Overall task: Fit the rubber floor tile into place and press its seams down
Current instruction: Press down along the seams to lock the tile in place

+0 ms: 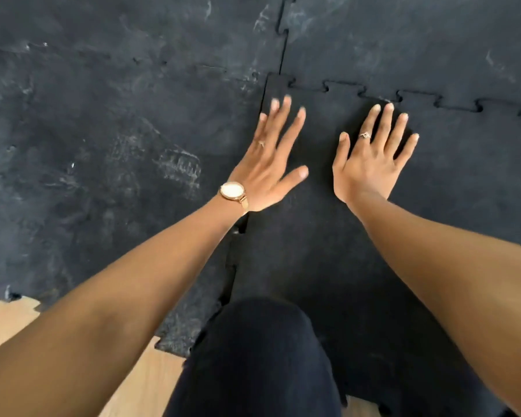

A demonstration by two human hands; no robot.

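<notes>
A clean black rubber floor tile (pixel 451 188) with jigsaw edges lies at centre right. Its toothed far seam (pixel 418 96) meets the tile behind it, and its far-left corner (pixel 272 81) looks slightly raised. My left hand (pixel 271 158), wearing a watch, lies flat with fingers spread on the tile near its left seam (pixel 241 233). My right hand (pixel 370 158), with a ring, presses flat on the tile just short of the far seam. Neither hand holds anything.
Scuffed, dusty black tiles (pixel 103 130) cover the floor to the left and behind. Bare wooden floor (pixel 145 383) shows at the lower left. My knee in black trousers (pixel 259 350) rests at the tile's near edge.
</notes>
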